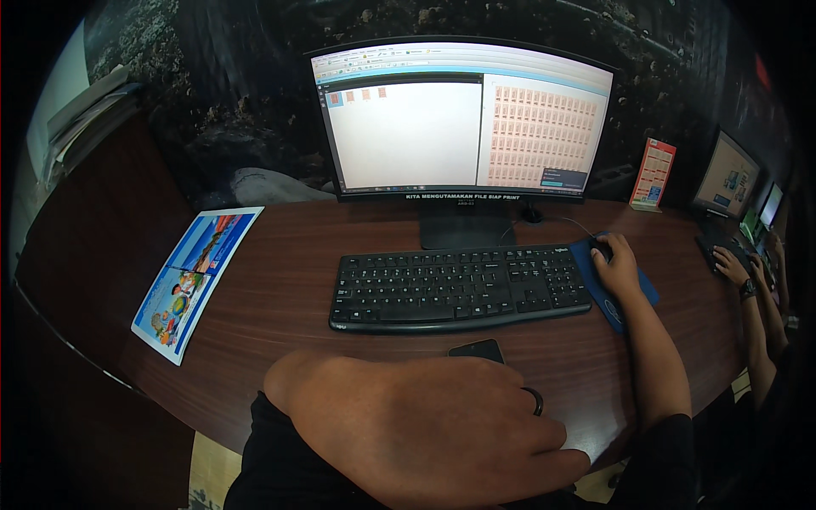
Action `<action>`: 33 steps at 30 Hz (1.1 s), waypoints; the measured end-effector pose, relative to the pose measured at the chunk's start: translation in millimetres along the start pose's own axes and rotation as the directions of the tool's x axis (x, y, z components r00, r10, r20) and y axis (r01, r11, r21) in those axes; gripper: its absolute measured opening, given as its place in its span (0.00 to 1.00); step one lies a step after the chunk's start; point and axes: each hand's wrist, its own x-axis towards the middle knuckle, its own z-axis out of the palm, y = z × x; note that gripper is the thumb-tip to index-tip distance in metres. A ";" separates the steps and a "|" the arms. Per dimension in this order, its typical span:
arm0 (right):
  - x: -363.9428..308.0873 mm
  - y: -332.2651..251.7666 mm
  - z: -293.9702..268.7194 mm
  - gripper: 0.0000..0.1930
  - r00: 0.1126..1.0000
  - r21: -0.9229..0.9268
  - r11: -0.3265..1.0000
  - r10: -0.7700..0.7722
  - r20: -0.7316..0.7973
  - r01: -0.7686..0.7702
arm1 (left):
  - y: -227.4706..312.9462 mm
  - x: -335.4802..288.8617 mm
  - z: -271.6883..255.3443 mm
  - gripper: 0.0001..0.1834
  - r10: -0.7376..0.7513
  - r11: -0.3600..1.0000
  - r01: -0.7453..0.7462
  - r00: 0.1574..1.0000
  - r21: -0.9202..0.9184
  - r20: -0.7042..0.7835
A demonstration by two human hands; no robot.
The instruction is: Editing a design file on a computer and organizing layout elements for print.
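My right hand (620, 268) rests over a dark computer mouse (602, 246) on a blue mouse pad (637, 282), at the right end of a black keyboard (459, 289). Large and close in the lower middle is my left hand (476, 425), back upward, with a dark ring (534, 401) on one finger. Its fingers look curled, and whatever they may hold is hidden. Just beyond it lies a dark phone (478, 349), partly covered from sight. A lit monitor (408, 136) stands behind the keyboard, showing small thumbnails at left and a grid of reddish cards at right.
A glossy printed sheet (197, 280) lies on the left of the brown desk (280, 289). A red desk calendar (653, 174) stands right of the monitor. At far right, another person's hand (729, 265) is near a second monitor (727, 178). Papers (81, 127) are stacked at upper left.
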 end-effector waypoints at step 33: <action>-0.1 -1.4 -1.2 0.14 1.000 0.002 1.000 0.010 0.010 -0.010 | -3.0 2.6 0.2 0.22 0.030 0.999 -0.030 1.000 -0.027 0.009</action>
